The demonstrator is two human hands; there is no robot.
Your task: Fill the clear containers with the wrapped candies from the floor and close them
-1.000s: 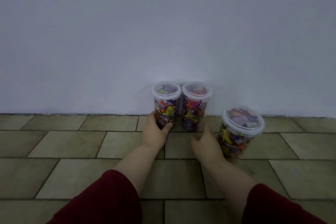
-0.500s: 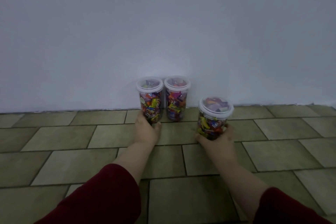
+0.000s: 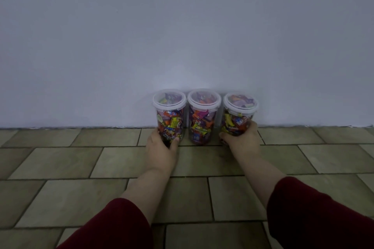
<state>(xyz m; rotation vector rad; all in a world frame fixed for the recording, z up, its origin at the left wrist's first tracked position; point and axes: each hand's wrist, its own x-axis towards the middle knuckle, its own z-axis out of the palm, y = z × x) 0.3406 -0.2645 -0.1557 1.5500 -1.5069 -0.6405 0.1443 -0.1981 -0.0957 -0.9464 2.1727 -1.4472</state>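
Three clear containers full of colourful wrapped candies stand upright in a row against the wall, each with a clear lid on. My left hand (image 3: 162,147) wraps the base of the left container (image 3: 170,115). The middle container (image 3: 203,115) stands free between the two others. My right hand (image 3: 241,140) grips the lower part of the right container (image 3: 238,115), which rests on the floor beside the middle one. Both arms wear dark red sleeves. No loose candies show on the floor.
A plain pale wall (image 3: 182,36) rises directly behind the containers. The floor (image 3: 101,168) is laid with beige rectangular tiles and dark grout lines, stretching toward me and to both sides.
My right hand has carried the third container left and back, setting it against the wall beside the middle one. My left hand stayed on the left container.
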